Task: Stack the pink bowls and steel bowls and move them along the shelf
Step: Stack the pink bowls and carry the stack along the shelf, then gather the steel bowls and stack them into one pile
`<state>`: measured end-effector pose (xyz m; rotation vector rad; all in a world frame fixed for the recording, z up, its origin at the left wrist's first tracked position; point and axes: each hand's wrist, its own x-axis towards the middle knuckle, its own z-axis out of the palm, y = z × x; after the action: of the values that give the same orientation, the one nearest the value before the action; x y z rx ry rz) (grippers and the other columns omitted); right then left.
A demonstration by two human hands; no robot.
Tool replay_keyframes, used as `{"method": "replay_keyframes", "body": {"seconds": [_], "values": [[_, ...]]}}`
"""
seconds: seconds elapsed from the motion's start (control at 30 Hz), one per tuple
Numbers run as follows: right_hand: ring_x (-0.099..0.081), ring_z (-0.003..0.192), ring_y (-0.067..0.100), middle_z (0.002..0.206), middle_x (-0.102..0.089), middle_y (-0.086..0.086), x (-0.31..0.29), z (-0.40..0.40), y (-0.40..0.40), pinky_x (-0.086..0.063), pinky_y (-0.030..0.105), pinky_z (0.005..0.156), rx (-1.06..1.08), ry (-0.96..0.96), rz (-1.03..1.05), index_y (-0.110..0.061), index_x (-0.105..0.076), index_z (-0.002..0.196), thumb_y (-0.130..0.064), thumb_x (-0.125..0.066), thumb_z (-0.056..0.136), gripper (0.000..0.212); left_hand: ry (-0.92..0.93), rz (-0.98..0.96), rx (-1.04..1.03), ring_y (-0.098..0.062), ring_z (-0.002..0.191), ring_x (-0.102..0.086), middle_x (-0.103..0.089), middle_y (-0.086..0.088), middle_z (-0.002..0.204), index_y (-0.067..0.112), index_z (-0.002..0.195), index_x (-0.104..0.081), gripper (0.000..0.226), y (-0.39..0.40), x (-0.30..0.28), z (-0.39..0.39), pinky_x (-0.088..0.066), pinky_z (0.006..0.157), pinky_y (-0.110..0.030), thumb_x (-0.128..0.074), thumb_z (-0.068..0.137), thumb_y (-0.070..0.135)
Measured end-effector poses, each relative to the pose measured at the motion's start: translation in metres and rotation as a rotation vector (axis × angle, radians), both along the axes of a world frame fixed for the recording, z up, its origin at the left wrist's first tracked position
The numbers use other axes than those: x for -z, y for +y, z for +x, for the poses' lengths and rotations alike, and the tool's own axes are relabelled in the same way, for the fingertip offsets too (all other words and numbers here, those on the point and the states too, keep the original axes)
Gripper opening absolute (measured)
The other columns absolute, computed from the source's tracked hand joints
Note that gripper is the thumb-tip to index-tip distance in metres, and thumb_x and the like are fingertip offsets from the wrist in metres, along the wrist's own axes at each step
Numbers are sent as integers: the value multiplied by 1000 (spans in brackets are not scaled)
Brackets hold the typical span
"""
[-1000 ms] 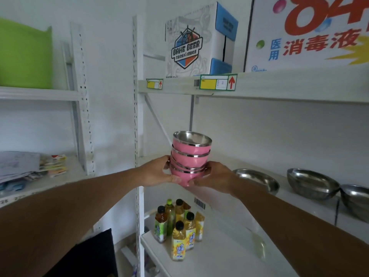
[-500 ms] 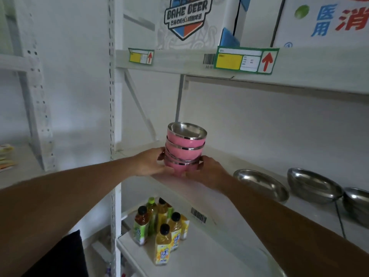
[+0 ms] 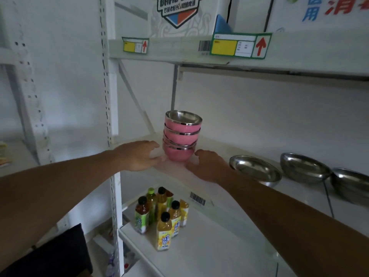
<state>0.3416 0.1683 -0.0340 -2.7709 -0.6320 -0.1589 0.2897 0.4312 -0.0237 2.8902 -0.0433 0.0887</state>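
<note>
Stack of pink bowls [image 3: 182, 136], nested upright and steel-rimmed, stood on the middle shelf [image 3: 215, 154] near its left end, close to the white perforated upright [image 3: 111, 108]; the lowest bowl rested on the shelf surface. The person's left hand [image 3: 139, 155] lay just left of the stack, fingers spread loosely and extended toward the bottom bowl, fingertips at or just beside its wall; contact could not be settled from where one stood. The right hand [image 3: 207, 166] lay just right of the stack, fingers curled slightly and relaxed, thumb near the bowl's base, gripping nothing visibly. Three steel bowls sat further right along the same shelf: a shallow one [image 3: 255, 170] nearest the right hand, a deeper one [image 3: 303, 167] beyond it, and a third [image 3: 351, 184] at the frame edge, the last two touching or nearly so. Below, on the lower shelf [image 3: 209, 256], a cluster of drink bottles [image 3: 161, 214] stood upright with black and green caps; above, the upper shelf [image 3: 179, 50] carried yellow price labels [image 3: 240, 46] with red arrows and a printed carton [image 3: 179, 15].
</note>
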Motion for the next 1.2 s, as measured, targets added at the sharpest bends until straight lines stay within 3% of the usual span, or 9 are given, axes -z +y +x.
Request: {"method": "replay_keyframes", "body": {"seconds": [0.17,0.3,0.37,0.63,0.87,0.97,1.2], "values": [[-64,127,33,145,-67,14,-16,-37,-17,-45,36,88,-50,-6,56,-14,-59,145,-52,-51,103,57,-92,-11,-107,-18,145,-51,-50,6,164,32,160,-42,83,-28,-10,-63,-44,118,-43,-44,94,82],[-60,135,31,153,-63,9,-16,-73,-42,-50,42,106,-120,-33,36,-18,-56,152,-57,-51,103,62,-131,-15,-170,-16,138,-56,-57,9,157,34,154,-50,74,-64,-9,-118,-47,113,-41,-44,95,79],[-62,134,31,152,-64,8,-14,-91,-58,-53,46,108,-134,-67,12,-21,-58,151,-59,-50,102,63,-119,-10,-182,-16,137,-56,-58,9,156,33,154,-51,71,-84,-5,-140,-46,113,-41,-45,98,76],[-68,119,28,133,-74,3,-25,-163,-127,-58,43,97,-40,-115,49,-27,-67,138,-60,-58,97,53,-140,-26,-54,-17,134,-58,-61,7,151,33,150,-55,67,-146,-10,-177,-47,104,-37,-47,97,74],[-69,118,31,138,-71,5,-23,-217,-203,-54,40,92,283,-45,8,-30,-68,137,-63,-54,96,55,-112,-192,149,-15,121,-65,-69,4,140,28,134,-67,53,-200,2,-178,-53,107,-43,-56,98,65],[-67,123,33,142,-69,6,-19,-242,-232,-53,44,98,402,-6,0,-31,-66,139,-65,-53,95,57,-136,-198,218,-19,120,-66,-70,1,137,26,130,-69,51,-219,8,-180,-53,107,-45,-57,98,63],[-67,110,28,133,-75,1,-14,-294,-289,-45,37,81,564,-12,19,-32,-70,134,-64,-55,91,55,-166,-240,336,-21,119,-68,-74,2,131,28,121,-75,44,-271,15,-185,-53,106,-42,-59,99,62]]}}
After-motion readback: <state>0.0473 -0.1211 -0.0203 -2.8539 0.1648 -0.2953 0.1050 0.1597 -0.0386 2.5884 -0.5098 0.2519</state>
